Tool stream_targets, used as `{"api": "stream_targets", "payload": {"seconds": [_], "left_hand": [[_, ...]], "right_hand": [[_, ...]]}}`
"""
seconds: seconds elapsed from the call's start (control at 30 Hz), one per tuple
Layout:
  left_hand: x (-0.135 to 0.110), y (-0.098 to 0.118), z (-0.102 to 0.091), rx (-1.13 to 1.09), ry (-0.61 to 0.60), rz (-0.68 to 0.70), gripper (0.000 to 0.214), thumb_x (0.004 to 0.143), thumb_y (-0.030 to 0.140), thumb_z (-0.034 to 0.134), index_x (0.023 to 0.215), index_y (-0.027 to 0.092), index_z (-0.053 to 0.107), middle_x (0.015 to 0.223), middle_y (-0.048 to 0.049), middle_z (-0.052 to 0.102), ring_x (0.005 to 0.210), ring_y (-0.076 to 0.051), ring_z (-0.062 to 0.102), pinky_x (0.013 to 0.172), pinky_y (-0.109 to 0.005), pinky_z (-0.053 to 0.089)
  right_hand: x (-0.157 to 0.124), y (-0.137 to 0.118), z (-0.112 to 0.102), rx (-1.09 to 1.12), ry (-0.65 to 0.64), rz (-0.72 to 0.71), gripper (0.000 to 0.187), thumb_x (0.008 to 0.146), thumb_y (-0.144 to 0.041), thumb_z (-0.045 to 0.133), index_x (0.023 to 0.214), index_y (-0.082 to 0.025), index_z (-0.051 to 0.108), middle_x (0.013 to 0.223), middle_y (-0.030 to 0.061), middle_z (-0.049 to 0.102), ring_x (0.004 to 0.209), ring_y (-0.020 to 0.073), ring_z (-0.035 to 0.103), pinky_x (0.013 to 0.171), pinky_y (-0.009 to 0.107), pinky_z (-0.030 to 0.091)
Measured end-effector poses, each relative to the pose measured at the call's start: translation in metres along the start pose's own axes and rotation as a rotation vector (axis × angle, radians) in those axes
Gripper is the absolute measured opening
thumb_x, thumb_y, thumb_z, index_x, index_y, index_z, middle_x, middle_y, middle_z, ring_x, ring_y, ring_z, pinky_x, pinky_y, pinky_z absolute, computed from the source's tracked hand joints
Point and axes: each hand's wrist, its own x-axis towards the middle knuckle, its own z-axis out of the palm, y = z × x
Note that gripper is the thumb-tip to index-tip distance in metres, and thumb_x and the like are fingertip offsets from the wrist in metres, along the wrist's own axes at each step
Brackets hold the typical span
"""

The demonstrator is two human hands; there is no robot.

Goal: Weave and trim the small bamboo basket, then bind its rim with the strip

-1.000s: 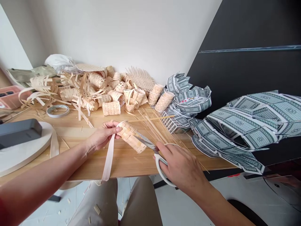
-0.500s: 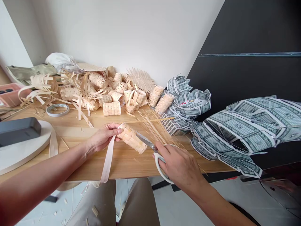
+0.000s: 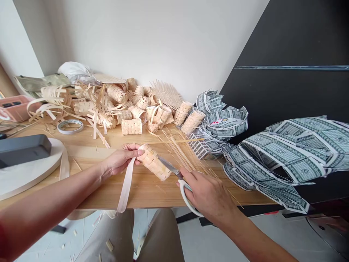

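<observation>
My left hand [image 3: 120,159] grips the open end of a small woven basket [image 3: 154,162] lying on its side above the wooden table [image 3: 147,189]. A pale flat strip [image 3: 125,187] hangs from that end over the table's front edge. My right hand [image 3: 209,194] is closed around white-handled scissors [image 3: 177,175], whose blades point left and touch the basket's lower right side.
A heap of woven baskets and loose strips [image 3: 114,105] fills the back of the table, with a tape roll [image 3: 70,126] and thin sticks [image 3: 180,145]. Folded patterned paper pieces [image 3: 272,156] spread to the right. A dark box [image 3: 24,147] sits on a white round board at left.
The view has shifted slightly. My right hand and the scissors have edged a little left toward the basket; my left hand keeps the same hold.
</observation>
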Motion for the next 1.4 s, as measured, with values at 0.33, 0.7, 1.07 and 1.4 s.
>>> {"api": "stream_targets", "payload": {"seconds": [0.33,0.7,1.07,1.4], "left_hand": [[0.002,-0.002,-0.003,-0.016,-0.036,0.024,0.02,0.05,0.016,0.083,0.064,0.012,0.069,0.061,0.0004,0.063,0.052,-0.007,0.057,0.043,-0.013,0.045],[0.001,-0.003,-0.001,-0.031,-0.084,0.018,0.017,0.053,0.015,0.081,0.064,0.012,0.069,0.062,-0.0012,0.064,0.053,-0.007,0.057,0.044,-0.013,0.046],[0.001,-0.003,-0.003,-0.018,-0.062,0.009,0.017,0.054,0.015,0.081,0.065,0.012,0.068,0.065,-0.0017,0.065,0.054,-0.007,0.058,0.044,-0.012,0.047],[0.002,-0.002,-0.003,0.01,-0.067,-0.03,0.019,0.052,0.018,0.082,0.064,0.011,0.069,0.065,-0.0024,0.066,0.055,-0.008,0.058,0.045,-0.013,0.048]], "right_hand": [[-0.002,0.0,-0.002,0.233,-0.091,0.053,0.013,0.084,-0.027,0.048,0.093,-0.021,0.056,0.08,0.0,0.068,0.063,0.0145,0.062,0.051,0.024,0.033],[0.0,-0.006,-0.002,-0.057,-0.015,0.022,0.017,0.076,-0.015,0.052,0.09,-0.021,0.059,0.063,-0.0008,0.061,0.056,0.0156,0.058,0.049,0.027,0.024],[0.003,-0.004,-0.004,0.013,-0.07,0.0,0.014,0.077,-0.014,0.048,0.085,-0.02,0.059,0.06,-0.0009,0.061,0.054,0.0132,0.057,0.048,0.027,0.02],[0.009,-0.006,-0.011,0.082,-0.305,0.021,0.013,0.08,-0.017,0.047,0.087,-0.018,0.057,0.066,0.0009,0.065,0.061,0.0162,0.061,0.05,0.027,0.02]]}}
